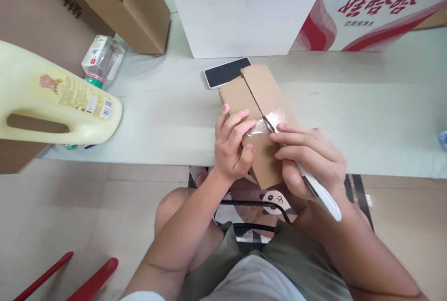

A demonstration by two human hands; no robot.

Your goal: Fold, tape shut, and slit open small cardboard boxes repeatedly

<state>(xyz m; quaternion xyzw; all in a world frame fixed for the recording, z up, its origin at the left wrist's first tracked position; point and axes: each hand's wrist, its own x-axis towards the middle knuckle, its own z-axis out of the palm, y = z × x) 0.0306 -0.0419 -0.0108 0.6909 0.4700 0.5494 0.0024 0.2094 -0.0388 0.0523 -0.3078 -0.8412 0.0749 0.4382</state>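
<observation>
A brown cardboard box lies slanted at the table's front edge, its near end jutting over. Clear tape crosses the seam between its top flaps. My left hand holds the box along its left edge, with the fingers spread apart over the top and the thumb near the rim. In my right hand is a white utility knife, closed in the fingers like a pen. Its tip meets the seam at the tape; how deep it goes is hidden. Partly behind the box lies a phone with a dark screen.
A big pale-yellow jug and a clear plastic bottle lie at the left. A tall cardboard carton, a white box and a red-and-white carton line the back. Below the table are red bars.
</observation>
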